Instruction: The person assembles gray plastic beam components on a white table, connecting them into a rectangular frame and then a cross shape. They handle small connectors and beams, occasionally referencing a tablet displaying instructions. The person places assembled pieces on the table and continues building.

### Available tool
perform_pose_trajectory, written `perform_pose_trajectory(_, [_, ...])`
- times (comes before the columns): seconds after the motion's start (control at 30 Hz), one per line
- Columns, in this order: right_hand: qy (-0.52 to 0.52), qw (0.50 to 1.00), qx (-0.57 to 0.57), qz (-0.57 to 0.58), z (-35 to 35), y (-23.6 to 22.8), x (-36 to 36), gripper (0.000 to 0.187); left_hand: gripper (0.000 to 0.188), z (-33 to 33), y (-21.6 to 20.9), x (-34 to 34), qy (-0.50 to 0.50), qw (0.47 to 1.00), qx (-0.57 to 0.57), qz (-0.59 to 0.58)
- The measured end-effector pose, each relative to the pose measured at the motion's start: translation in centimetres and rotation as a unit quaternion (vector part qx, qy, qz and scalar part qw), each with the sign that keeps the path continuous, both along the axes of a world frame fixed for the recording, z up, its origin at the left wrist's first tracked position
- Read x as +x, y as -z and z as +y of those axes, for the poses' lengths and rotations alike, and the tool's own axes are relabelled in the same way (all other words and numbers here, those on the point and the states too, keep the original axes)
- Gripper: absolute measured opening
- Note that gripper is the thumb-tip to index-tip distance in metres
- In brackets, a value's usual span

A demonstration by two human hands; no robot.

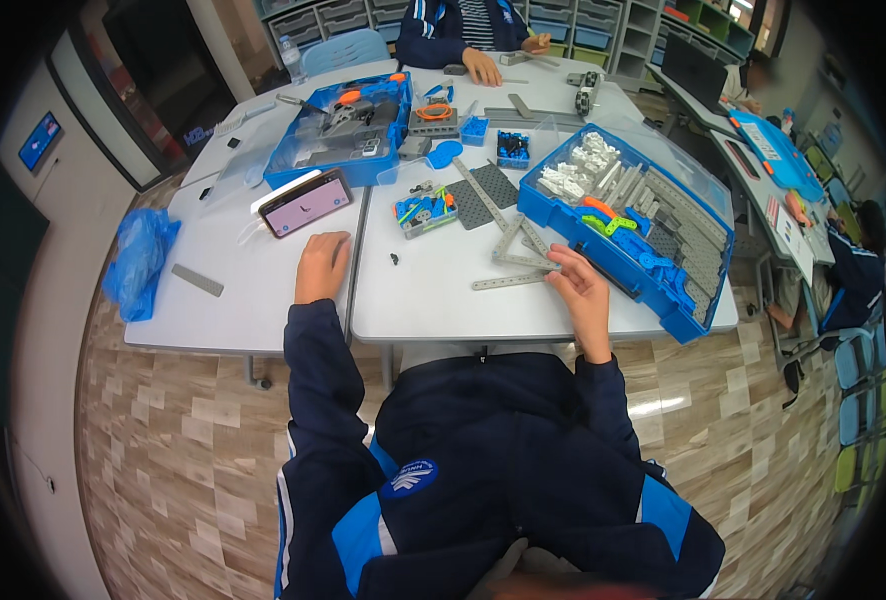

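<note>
Bright even overhead light, soft faint shadows, pale glare on the glossy floor (pixel 663 400) at right, dark bowed fisheye rim, near edge blurred

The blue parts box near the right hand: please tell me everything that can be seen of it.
The blue parts box is a shallow plastic tray standing open on the white table, at its right edge. A clear lid is raised behind it. Inside lie white pieces, grey perforated plates and strips, and orange, green and blue parts. The right hand rests close by its near corner; whether they touch is unclear.

Flat grey perforated strips (pixel 519 262) on white table beside blue parts box.
</note>
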State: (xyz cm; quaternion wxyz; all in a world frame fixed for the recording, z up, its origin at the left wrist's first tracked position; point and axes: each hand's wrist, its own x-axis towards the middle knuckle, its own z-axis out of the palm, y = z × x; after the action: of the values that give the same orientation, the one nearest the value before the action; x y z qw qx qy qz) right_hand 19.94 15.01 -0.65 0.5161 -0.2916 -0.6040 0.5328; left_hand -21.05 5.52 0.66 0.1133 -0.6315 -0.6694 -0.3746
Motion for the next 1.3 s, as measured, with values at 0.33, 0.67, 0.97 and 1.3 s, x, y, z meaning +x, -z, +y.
perform_pose_trajectory(0.33, [0.010,1.000,-0.015,-0.010,-0.5,-0.6,-0.3,0.026,0.017,0.1,0.3,-0.2,0.004,1.000,0.009,0.001])
perform_pose_trajectory(0.67, [0.010,1.000,0.002,0.000,-0.5,-0.7,-0.4,0.028,0.016,-0.2,0.2,0.0,-0.011,1.000,-0.008,-0.020])
perform_pose_trajectory(0.97, [0.013,0.999,0.033,-0.019,-0.2,-0.3,-0.5,0.023,0.019,-0.6,1.1,-1.0,-0.021,0.999,-0.028,-0.025])
perform_pose_trajectory(1.3, [0.016,0.998,0.055,-0.034,-0.2,0.0,-0.6,0.013,0.033,-1.6,3.0,-0.7,-0.067,0.997,-0.046,-0.017])
